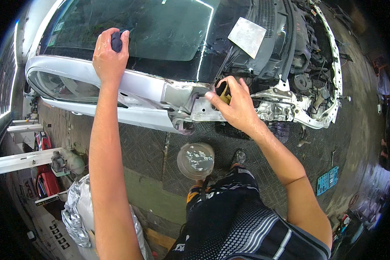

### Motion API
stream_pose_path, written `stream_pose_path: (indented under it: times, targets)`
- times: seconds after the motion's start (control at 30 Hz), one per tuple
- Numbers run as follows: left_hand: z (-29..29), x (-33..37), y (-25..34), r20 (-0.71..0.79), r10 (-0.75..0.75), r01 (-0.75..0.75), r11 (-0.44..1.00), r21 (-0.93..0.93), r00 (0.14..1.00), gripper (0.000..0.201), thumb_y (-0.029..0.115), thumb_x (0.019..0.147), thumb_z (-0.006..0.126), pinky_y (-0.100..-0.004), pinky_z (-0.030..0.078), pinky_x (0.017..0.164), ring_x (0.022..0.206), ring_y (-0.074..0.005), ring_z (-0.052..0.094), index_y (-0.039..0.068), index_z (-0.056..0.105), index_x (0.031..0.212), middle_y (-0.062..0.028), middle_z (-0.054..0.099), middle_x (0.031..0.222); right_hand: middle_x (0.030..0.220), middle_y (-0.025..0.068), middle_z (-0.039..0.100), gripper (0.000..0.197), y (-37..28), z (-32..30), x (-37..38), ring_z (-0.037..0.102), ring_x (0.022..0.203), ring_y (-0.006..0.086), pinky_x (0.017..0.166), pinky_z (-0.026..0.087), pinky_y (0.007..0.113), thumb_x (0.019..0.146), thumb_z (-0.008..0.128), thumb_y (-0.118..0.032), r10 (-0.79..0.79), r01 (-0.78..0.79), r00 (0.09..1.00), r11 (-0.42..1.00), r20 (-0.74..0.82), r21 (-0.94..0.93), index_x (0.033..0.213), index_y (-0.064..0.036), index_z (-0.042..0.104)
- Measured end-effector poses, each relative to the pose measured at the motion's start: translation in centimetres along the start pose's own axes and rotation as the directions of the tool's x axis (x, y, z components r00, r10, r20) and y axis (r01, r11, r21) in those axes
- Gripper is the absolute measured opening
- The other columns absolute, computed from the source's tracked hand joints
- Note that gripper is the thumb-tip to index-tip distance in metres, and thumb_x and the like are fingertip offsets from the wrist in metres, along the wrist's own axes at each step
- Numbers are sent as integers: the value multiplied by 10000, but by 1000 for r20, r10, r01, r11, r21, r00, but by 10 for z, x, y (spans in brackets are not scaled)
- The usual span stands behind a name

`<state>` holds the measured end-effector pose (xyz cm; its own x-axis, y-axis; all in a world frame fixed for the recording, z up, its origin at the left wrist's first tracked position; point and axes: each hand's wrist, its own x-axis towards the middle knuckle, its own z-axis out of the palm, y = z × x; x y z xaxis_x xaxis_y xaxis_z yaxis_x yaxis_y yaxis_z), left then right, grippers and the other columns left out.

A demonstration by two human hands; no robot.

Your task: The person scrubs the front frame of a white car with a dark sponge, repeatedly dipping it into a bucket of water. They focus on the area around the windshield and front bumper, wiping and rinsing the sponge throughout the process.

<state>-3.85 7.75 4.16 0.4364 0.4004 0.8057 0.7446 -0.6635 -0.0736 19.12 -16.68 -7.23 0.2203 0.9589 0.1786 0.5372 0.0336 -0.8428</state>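
Observation:
My left hand [109,56] is raised over the glass at the side of the windshield, its thumb and fingers closed around a small dark block [116,42]. Lower and to the right, my right hand [237,106] grips a curled piece [225,93], yellowish on one face and dark on the other; my fingers partly cover it. That hand is over the bare metal panel [203,108] at the base of the windshield pillar. Both forearms look wet. The silver car body [143,84] stretches leftward from there, with wet drops on its windshield [169,34].
A pale square plate [247,37] lies on the cowl beside the exposed engine bay [310,65]. Below the car, a round bucket of water [196,161] stands on the patterned floor near my foot. Farther right is a blue tool case [327,180]; silver foil-like sheeting [78,212] is at lower left.

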Motion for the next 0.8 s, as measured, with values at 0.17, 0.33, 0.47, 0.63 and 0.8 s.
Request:
stream_pose_path:
  times: [0.17,0.33,0.47,0.63,0.8]
  targets:
    - [0,1,1,-5,9,-9,1000,3,1000,284,356,944,718,-401,552,732,833,-295,687,86,662,1009,-82,688,933,927,72,687,328,-8,7,2,685,834,253,923,478,454,863,814,-216,-104,137,976,976,-191,167,1075,-57,621]
    - [2,1,-5,-26,8,-8,1000,-12,1000,274,354,935,720,-403,553,729,842,-301,690,97,669,1014,-81,692,938,874,69,688,169,-5,25,18,672,771,218,639,527,314,786,845,-130,-198,263,921,952,-335,160,893,-66,731]
    - [2,1,2,-35,-22,21,999,-35,999,277,311,931,741,-383,543,795,888,-307,695,47,683,993,-99,707,961,932,80,642,307,-12,45,33,636,850,272,729,535,377,688,809,1,-427,396,808,904,-405,-163,978,-51,719]
    - [2,-2,-2,-42,-11,9,999,-41,999,281,317,927,747,-381,546,793,877,-302,698,53,687,999,-89,711,957,968,89,599,516,-19,54,28,597,917,293,758,522,392,547,777,26,-513,463,826,854,-234,-238,1055,-25,698]
    - [-3,2,3,-36,21,-22,999,-35,999,282,330,928,746,-372,549,792,881,-290,704,70,694,1025,-80,719,977,952,69,607,504,-16,59,33,604,873,265,739,509,380,560,751,3,-625,546,741,773,-245,-322,1061,-32,704]
